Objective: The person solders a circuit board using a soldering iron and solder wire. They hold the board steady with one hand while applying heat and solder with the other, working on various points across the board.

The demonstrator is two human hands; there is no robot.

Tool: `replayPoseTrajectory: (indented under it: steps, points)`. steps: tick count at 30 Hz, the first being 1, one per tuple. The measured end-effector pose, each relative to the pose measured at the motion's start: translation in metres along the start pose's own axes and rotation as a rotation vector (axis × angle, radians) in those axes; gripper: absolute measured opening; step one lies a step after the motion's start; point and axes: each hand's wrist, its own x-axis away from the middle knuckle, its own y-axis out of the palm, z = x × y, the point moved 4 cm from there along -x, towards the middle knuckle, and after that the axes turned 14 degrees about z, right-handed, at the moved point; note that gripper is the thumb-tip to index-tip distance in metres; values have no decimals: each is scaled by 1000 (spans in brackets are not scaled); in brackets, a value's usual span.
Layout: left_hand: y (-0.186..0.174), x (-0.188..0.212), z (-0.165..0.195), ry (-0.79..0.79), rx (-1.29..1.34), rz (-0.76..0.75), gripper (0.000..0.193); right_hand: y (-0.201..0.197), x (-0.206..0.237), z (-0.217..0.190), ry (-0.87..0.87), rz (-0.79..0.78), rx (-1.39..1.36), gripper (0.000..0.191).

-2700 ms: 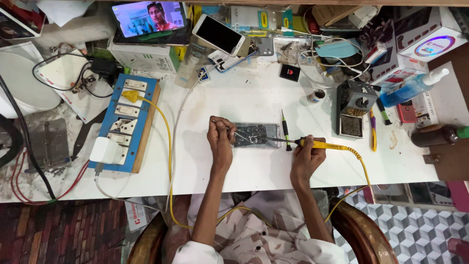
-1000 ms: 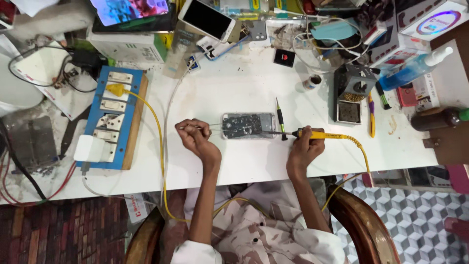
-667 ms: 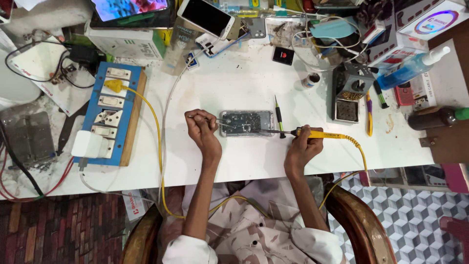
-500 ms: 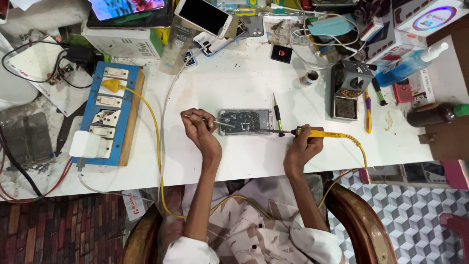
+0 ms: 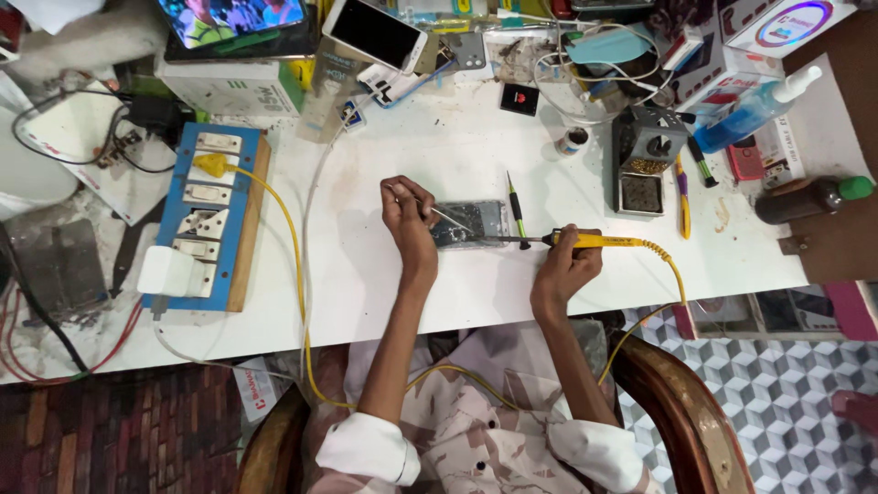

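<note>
A white table (image 5: 439,146) was seen from above, crowded along its far edge. On it lay an opened phone (image 5: 471,224) near the front, a green-handled screwdriver (image 5: 516,206) just beside it, a blue switchboard (image 5: 206,220) at the left, a soldering stand (image 5: 645,155) at the right, a blue bottle (image 5: 750,110) and a brown bottle (image 5: 809,197).

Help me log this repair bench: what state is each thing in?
Opened phone: flat on table, back off.
Soldering iron: gripped by right hand, tip at phone.
Tweezers: pinched in left hand.
Tablet: screen lit.
Yellow plug: in socket board.
</note>
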Motion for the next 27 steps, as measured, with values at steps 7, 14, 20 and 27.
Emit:
replayPoseTrajectory:
  steps: [7, 14, 20, 27]
  points:
    - [-22, 2, 24, 81, 24, 7, 25, -3, 0, 4, 21, 4, -21, 19]
    - [-32, 1, 32, 222, -10, -74, 27, 2, 5, -9, 145, -59, -73, 21]
    - [-26, -2, 25, 164, -30, -75, 28, 5, 7, -17, 129, -87, -84, 20]
    - [-16, -4, 18, 89, -78, -45, 29, 1, 4, -14, 46, -47, -43, 20]
